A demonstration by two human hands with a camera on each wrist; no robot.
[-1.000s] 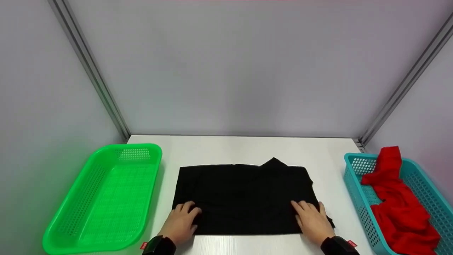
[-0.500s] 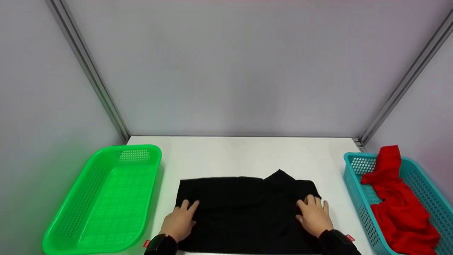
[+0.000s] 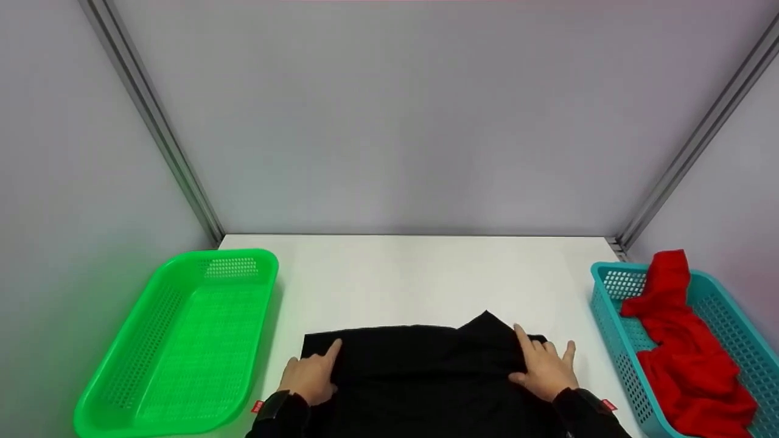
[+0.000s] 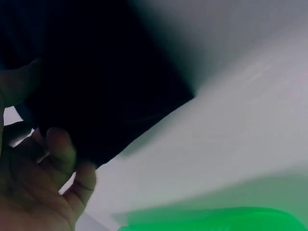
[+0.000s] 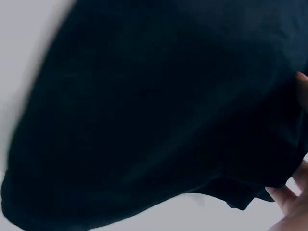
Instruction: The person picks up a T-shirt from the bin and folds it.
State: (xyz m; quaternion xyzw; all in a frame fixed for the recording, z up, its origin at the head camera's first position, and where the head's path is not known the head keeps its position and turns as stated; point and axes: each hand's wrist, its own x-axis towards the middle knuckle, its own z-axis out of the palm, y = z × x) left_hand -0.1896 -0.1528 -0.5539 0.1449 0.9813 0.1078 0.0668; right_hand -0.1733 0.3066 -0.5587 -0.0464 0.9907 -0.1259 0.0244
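Observation:
A folded black cloth [image 3: 420, 365] lies across the front of the table, its near part running out of the head view. My left hand [image 3: 310, 374] holds its left side, index finger stretched toward the far left corner and the other fingers curled at the side edge. My right hand [image 3: 544, 368] holds the opposite side, index finger straight along the top, thumb bent inward. In the left wrist view the cloth [image 4: 110, 86] passes between thumb and curled fingers and hides the index finger. The right wrist view shows the cloth [image 5: 144, 120] hanging in a wide curve beside the fingertips [image 5: 284, 197].
A bright green basket [image 3: 271, 304] with nothing in it stands on the left. On the right is a blue basket [image 3: 608, 334] holding a crumpled red cloth [image 3: 688, 365]. Grey-white panels [image 3: 414, 121] enclose the white table [image 3: 389, 274] at back and sides.
The black cloth has come toward me, its far edge now much nearer. Both hands now sit close to its far corners with index fingers straightened. Baskets and red cloth have not moved.

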